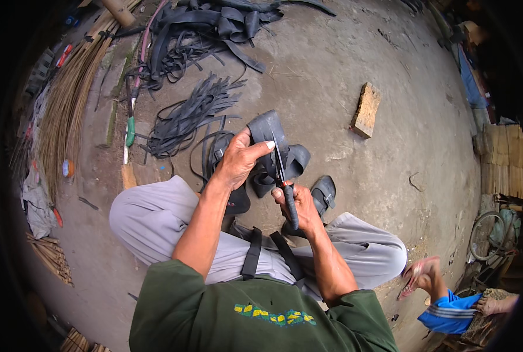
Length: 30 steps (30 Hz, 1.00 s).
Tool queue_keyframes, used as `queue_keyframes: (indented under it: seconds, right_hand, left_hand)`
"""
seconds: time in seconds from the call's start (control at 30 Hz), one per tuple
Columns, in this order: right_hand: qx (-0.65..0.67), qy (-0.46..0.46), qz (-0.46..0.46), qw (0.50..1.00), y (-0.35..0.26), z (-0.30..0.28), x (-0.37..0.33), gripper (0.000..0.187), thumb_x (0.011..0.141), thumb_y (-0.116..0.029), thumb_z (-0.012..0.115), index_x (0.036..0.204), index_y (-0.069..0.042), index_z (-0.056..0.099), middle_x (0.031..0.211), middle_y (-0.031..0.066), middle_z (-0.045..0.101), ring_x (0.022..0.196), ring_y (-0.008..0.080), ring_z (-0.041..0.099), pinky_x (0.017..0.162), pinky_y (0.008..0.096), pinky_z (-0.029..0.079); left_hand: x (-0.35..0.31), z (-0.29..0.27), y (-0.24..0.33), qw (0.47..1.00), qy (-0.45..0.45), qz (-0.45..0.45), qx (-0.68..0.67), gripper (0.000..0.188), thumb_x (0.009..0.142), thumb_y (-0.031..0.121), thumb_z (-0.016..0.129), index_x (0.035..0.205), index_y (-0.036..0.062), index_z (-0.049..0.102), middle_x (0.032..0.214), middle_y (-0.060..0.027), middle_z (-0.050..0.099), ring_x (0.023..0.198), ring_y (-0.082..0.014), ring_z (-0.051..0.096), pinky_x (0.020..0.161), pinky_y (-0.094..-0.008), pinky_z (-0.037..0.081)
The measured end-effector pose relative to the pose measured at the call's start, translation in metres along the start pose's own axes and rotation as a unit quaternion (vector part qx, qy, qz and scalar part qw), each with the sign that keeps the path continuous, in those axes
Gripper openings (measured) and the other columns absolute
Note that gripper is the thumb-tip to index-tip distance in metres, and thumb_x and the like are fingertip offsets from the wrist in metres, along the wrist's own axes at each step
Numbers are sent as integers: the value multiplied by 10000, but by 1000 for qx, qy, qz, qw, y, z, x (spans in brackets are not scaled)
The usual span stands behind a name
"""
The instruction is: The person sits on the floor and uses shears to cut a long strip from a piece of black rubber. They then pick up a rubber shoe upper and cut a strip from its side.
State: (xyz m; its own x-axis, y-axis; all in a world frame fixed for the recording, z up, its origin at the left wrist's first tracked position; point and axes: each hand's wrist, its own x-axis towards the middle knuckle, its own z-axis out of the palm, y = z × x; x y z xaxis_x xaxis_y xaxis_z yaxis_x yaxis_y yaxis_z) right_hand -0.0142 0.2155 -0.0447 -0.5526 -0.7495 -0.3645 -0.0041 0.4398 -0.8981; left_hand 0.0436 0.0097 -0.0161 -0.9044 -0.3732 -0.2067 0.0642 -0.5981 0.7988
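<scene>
My left hand [238, 161] grips a wide black rubber strip [265, 125], thumb on top, above the floor in front of my lap. In my right hand [301, 202] is a pair of scissors [292, 212] with dark wrapped handles. Its blades point away from me and lie against the strip near my left thumb; whether they are cutting into it I cannot tell. The strip's dark loops [297, 161] hang below and behind the scissors. Just left of these sits a heap of thin cut black strips [182, 123].
Wide black rubber bands [220, 23] are piled at the far left, beside a long bundle of thin sticks [76, 105]. A tan block [366, 110] lies on the floor to the right. Near my right knee is a dark sandal [323, 193]. Another person's foot [420, 273] shows lower right.
</scene>
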Motion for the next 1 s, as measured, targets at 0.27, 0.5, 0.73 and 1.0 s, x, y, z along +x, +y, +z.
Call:
queue_keyframes:
  seconds: [0.27,0.5,0.73,1.0]
  right_hand:
    - [52,-6,0,999,1,-3,3,492,987,-519,689,851,-63,562,627,-37,490,548,87,474,493,290,374]
    - [14,11,-53,998,-2,1,3,534,982,-531,691,766,-72,524,611,-36,448,567,91,431,516,306,356]
    - [-1,-25,3,1000,-6,-3,-2,564,983,-600,647,856,-61,543,647,-14,492,580,111,480,529,307,394]
    - [25,42,-79,996,-5,1,8,548,972,-561,697,751,-88,530,590,-64,423,530,55,408,477,274,319]
  left_hand:
    - [-2,4,-4,999,-15,-18,35,347,946,47,685,1277,-22,611,1107,-66,720,979,-124,699,879,-297,571]
    - [-4,-2,2,998,-15,-39,38,364,944,46,699,1288,-30,607,1115,-68,721,993,-129,702,909,-301,570]
    - [-3,0,9,998,0,1,61,406,925,38,715,1304,-41,596,1148,-77,713,1017,-127,687,934,-303,555]
    - [-4,4,2,998,-27,-14,50,414,923,32,701,1316,-32,589,1138,-67,704,1018,-125,678,936,-310,550]
